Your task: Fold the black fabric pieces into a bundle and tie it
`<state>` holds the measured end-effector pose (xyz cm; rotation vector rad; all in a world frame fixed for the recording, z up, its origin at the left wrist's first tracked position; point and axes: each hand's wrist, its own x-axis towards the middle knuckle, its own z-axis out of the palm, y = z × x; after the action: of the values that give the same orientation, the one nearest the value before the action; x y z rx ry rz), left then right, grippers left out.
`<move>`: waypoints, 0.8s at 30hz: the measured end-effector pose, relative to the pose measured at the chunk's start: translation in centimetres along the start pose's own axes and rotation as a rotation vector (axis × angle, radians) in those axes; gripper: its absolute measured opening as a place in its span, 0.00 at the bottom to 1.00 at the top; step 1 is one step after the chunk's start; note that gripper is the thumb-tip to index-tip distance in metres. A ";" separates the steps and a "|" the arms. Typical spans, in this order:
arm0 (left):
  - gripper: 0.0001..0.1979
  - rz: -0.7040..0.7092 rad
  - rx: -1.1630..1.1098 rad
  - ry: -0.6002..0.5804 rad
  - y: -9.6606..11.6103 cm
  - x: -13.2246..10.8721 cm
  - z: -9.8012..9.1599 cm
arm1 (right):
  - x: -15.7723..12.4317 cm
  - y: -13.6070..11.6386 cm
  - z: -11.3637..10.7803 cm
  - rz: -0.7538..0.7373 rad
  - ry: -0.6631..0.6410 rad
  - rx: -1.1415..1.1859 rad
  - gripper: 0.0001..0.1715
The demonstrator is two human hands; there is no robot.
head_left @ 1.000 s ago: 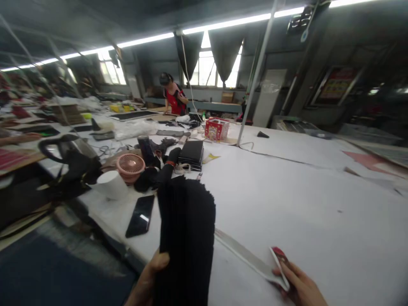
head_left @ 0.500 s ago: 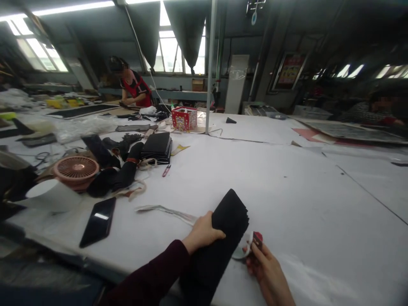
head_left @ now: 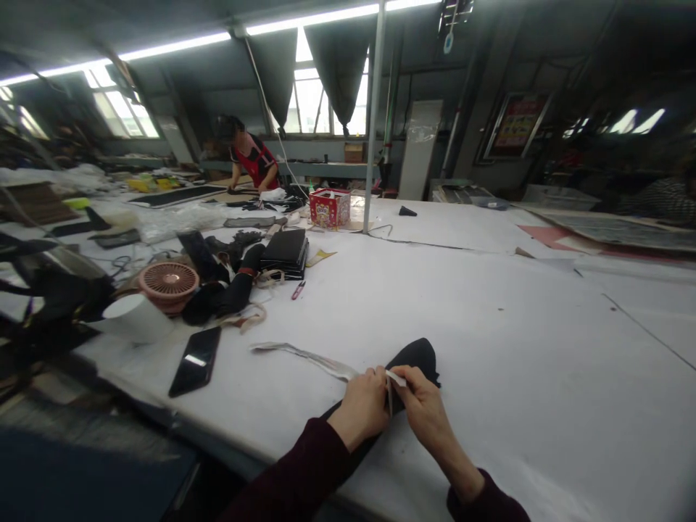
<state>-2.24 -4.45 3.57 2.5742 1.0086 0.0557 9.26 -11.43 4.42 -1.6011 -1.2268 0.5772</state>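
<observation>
A folded bundle of black fabric [head_left: 417, 357] lies slantwise near the table's front edge, partly hidden under both hands. My left hand [head_left: 365, 403] is closed over its middle and presses it together. A whitish cloth strip [head_left: 309, 355] trails away to the left on the table, runs under the bundle and comes up around it. My right hand [head_left: 421, 402] pinches the strip's end over the top of the bundle, right beside my left fingers. Whether the left fingers also hold the strip is hard to see.
The white table [head_left: 522, 348] stretches far ahead. To the left are a phone [head_left: 196, 361], a pink fan [head_left: 168, 283], a white roll [head_left: 135, 317], pink snips [head_left: 298, 291], and a black fabric stack [head_left: 285, 252]. A metal pole [head_left: 374, 123] stands beyond; a co-worker [head_left: 253, 161] bends over the far table.
My right hand has brought the strip's end from the bundle's right side up over its top. The bundle is lower and flatter, and my left hand has shifted along it. The view has turned left.
</observation>
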 end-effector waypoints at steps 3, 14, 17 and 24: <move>0.17 0.078 -0.035 0.055 -0.6 -0.2 -0.3 | 1.2 0.0 0.2 0.008 -0.085 -0.033 0.14; 0.16 -0.055 -0.255 -0.046 -5.4 1.5 -1.0 | 7.1 0.3 4.6 0.234 -0.275 0.101 0.18; 0.18 -0.099 -0.209 0.055 -5.5 0.7 -0.4 | 8.3 0.4 6.3 0.175 -0.282 -0.087 0.14; 0.27 -0.073 -0.219 0.111 -5.7 -2.6 0.0 | 8.0 1.4 8.5 0.015 -0.275 -0.574 0.15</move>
<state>-7.87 -2.30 1.76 2.3554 1.0720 0.2764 5.84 -0.63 1.33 -2.0520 -1.6943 0.4894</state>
